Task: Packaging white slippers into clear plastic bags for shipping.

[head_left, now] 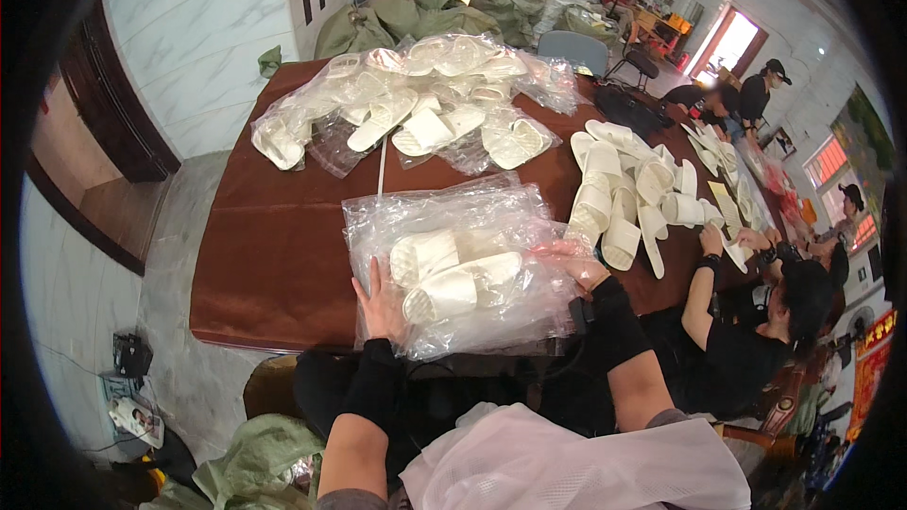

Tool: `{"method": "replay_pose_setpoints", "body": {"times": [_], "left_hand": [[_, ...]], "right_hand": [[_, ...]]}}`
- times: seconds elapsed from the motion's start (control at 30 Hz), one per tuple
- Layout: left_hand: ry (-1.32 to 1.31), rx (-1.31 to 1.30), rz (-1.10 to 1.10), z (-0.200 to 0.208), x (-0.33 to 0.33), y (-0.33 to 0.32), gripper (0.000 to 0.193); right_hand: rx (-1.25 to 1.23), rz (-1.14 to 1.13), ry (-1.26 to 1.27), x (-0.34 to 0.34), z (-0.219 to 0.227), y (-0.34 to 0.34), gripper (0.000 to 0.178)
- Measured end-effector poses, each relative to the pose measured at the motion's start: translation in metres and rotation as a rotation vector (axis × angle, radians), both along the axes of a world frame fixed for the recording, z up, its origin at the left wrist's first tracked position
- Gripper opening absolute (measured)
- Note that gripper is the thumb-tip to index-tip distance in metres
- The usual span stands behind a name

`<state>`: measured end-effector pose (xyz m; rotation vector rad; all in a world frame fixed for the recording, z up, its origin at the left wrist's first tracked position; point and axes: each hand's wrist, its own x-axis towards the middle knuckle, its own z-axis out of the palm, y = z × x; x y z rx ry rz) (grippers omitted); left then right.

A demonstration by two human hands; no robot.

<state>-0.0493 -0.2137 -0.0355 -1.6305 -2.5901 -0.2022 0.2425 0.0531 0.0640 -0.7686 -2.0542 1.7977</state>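
Note:
A pair of cream-white slippers (437, 296) lies side by side on a stack of clear plastic bags (453, 212) at the table's front edge, seemingly within the top bag. My left hand (381, 305) rests at the left edge of the bags, fingers spread, holding nothing. On the other side, my right hand (578, 264) grips the edge of the clear plastic bag beside the slippers. Clear film partly covers its fingertips. Just past that hand, a heap of unbagged white slippers (624, 198) lies on the table.
A large pile of bagged slippers (406, 99) covers the far part of the brown-covered table (274, 264). Co-workers sit along the right side; one person's hand (710, 239) is near loose slippers. Green sacks (425, 14) stand behind, and another green sack (260, 458) is at lower left.

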Motion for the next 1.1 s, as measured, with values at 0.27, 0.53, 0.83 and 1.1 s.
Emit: {"method": "replay_pose_setpoints", "body": {"times": [0.27,0.53,0.83,1.1], "left_hand": [[-0.005,-0.047,0.019,0.005,0.0,-0.009,0.076],[-0.093,0.063,-0.067,0.014,-0.002,-0.014,0.069],[-0.146,0.161,-0.102,-0.031,-0.024,-0.022,0.067],[-0.437,0.313,-0.072,-0.016,-0.02,-0.017,0.084]], "right_hand": [[1.017,0.432,-0.25,-0.094,-0.011,-0.04,0.058],[0.734,0.616,-0.485,-0.121,-0.044,-0.035,0.064],[0.728,0.623,-0.472,-0.126,-0.059,-0.047,0.054],[0.744,0.56,-0.582,-0.104,-0.039,-0.034,0.046]]}}
